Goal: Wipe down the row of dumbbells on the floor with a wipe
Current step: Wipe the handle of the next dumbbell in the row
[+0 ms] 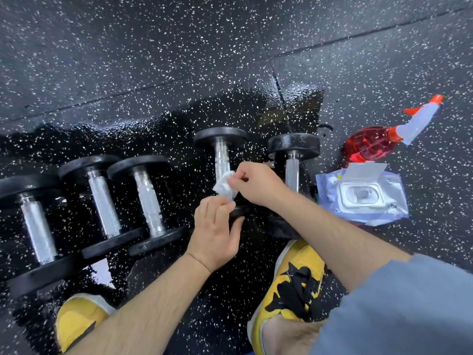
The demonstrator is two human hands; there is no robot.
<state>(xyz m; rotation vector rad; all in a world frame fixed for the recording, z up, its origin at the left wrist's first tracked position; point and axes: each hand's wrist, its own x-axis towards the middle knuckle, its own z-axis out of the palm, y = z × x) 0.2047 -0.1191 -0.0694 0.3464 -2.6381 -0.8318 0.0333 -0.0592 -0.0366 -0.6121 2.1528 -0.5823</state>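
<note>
Five dumbbells lie in a row on the floor [153, 47], which is black with white specks and looks wet and shiny around them. The fourth dumbbell [222, 149] from the left sits near the middle of the view, and both hands meet over its metal handle.

The right hand [258, 184] comes in from 4 o'clock. Its fingers are curled in and its thumb and fingertips pinch the top of a white wipe [225, 187] (it is all scrunched up). The left hand [216, 229] comes in from 7 o'clock. It is half closed, with its fingertips on the bottom of the wipe and its thumb stretched out to the right, close to the dumbbell's near black end. So both hands hold the same wipe — it sits right on the low part of the handle.

Three more dumbbells [102, 198] lie to the left, toward 9 o'clock, close together. One last dumbbell [293, 160] lies just to the right of the hands.

At 3 o'clock a pack of wipes [363, 196] rests on the floor with its lid flipped open. Just past it, toward 2 o'clock, a red spray bottle [378, 142] lies on its side — its white and orange nozzle points away.

Two yellow shoes [294, 285] show at the bottom.
</note>
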